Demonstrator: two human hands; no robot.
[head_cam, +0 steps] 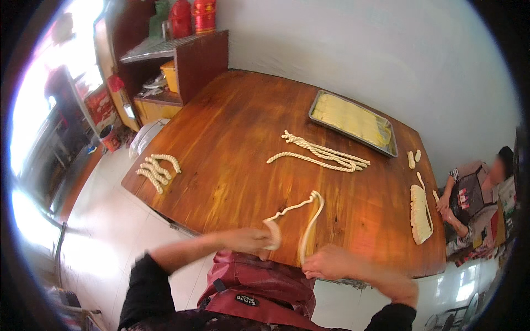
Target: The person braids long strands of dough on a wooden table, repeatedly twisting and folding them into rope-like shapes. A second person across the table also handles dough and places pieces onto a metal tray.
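A long thin dough rope (311, 225) lies bent on the wooden table, its two legs running toward me from a small twisted tip. The left leg is wavy and ends at my left hand (252, 242), which is blurred and closed around it near the table's front edge. The right leg runs into the curled fingers of my right hand (325, 264). Farther back, several long twisted dough ropes (323, 153) lie side by side. Several short twisted dough pieces (157, 171) rest at the table's left end.
A metal tray (352, 123) with rows of yellowish dough stands by the wall. A flat dough slab (420, 217), a thin strip and two small dough pieces (411, 159) lie at the right. Another person (468, 198) sits beyond that edge. A wooden cabinet (203, 66) adjoins the table's far left.
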